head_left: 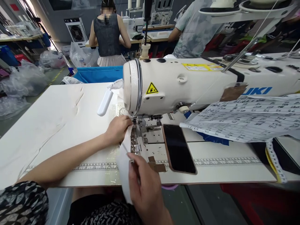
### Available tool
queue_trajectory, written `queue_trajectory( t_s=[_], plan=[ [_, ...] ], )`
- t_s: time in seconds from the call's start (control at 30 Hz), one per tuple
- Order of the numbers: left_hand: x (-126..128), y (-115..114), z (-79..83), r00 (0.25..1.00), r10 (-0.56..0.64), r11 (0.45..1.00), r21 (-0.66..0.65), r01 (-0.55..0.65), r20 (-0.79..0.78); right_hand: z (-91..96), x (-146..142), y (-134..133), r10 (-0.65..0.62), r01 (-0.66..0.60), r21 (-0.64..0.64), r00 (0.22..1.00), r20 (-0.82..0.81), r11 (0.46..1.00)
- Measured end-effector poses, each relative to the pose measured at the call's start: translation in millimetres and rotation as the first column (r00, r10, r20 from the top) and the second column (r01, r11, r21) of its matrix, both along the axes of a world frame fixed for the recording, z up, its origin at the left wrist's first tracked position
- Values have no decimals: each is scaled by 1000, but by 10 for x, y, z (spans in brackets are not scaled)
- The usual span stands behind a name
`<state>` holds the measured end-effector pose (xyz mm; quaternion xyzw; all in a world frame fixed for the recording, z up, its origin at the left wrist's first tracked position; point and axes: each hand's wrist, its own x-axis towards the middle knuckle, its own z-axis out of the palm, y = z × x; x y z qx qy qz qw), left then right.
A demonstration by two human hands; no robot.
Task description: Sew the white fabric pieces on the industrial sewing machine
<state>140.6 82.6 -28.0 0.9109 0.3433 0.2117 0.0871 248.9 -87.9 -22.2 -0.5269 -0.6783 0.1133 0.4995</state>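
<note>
Worktop [58, 125], white, one; printed ruler scale along its near edge.

Sewing machine [182, 81], white, one; blue lettering on the arm, one yellow warning triangle on the head. One thread cone [145, 51] stands on top.

White fabric strip [123, 168], one. It runs from the presser foot [135, 120] toward the near edge of the worktop and hangs over it to the lap.

Slim metal tool [127, 153], one (kind not clear); its tip lies on the strip.

Phone [179, 148], one, dark screen up, just right of the needle plate.

Brown tape pieces [157, 165], two, stuck to the worktop beside the phone.

Printed sheet [248, 120], one, draped at right; measuring tape [276, 162], one, below it.

People in the background, two, at a further bench; blue bin [100, 74], one.

Left hand [118, 128]: half curled, fingertips laid on the strip's upper end beside the presser foot; whether it pinches or only presses cannot be told.

Right hand [145, 187]: fingers closed, back of hand to the camera, gripping the slim metal tool against the strip at the worktop's near edge.
</note>
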Motion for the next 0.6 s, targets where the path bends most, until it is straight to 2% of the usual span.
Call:
queue_trajectory(
  t_s=[0.1, 0.2, 0.33, 0.6],
  plan=[
    [-69, 81, -56, 958, -13, 973, -218, 79, 287, -109, 196, 34, -177, 195, -118, 973, 145, 974],
    [-101, 108, -77, 910, -9, 933, -323, 156, 415, -178, 320, 143, -269, 307, -93, 917, 295, 947],
    [-99, 107, -76, 893, 18, 914, -368, 168, 450, -218, 339, 304, -342, 358, 31, 860, 378, 933],
    [-95, 122, -91, 895, 20, 917, -365, 161, 445, -252, 311, 388, -342, 341, 75, 857, 385, 937]
  ],
)
